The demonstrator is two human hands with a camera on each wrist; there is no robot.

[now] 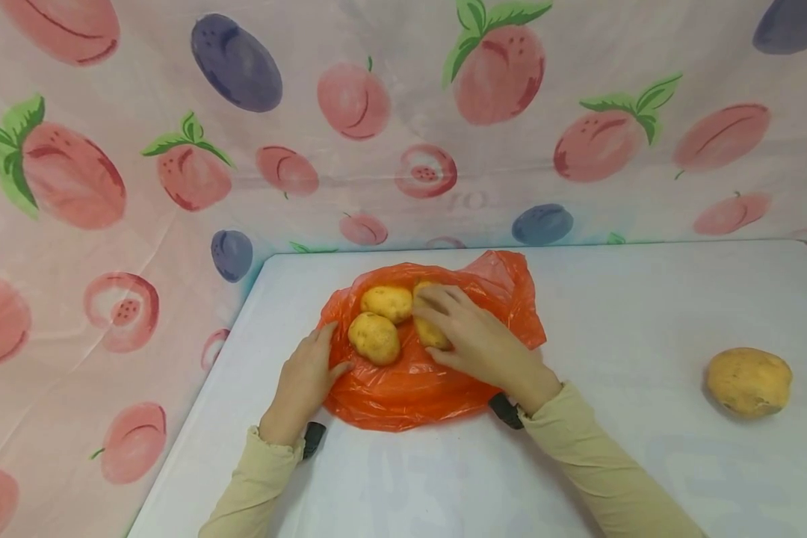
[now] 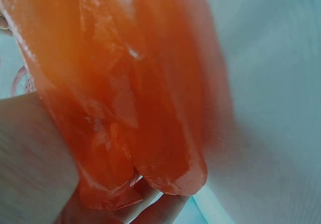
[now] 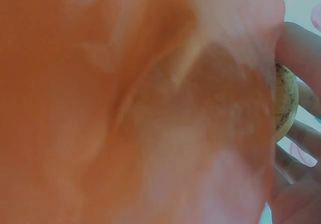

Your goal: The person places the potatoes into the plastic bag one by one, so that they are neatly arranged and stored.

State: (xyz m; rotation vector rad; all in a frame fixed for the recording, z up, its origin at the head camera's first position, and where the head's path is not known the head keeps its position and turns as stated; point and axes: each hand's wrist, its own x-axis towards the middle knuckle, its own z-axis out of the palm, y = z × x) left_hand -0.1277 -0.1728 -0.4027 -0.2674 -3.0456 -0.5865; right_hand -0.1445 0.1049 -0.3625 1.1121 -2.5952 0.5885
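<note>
An orange plastic bag (image 1: pixel 403 403) lies spread on the table with its mouth open upward. Inside it are a rounded potato (image 1: pixel 374 339) and a longer potato (image 1: pixel 386 303) behind that one. My right hand (image 1: pixel 474 340) grips a third potato (image 1: pixel 427 329) at the right side of the bag's mouth, thumb in front and fingers over the top. In the right wrist view, orange plastic hides most of this potato (image 3: pixel 286 103). At the bag's left rim, my left hand (image 1: pixel 307 377) holds the plastic between thumb and fingers; the bag partly covers those fingers in the left wrist view.
Another potato (image 1: pixel 749 381) sits alone on the white table (image 1: pixel 619 314), far to the right. A fruit-print cloth (image 1: pixel 376 179) hangs behind the table and along its left side. Black straps (image 1: pixel 312 439) show at both wrists.
</note>
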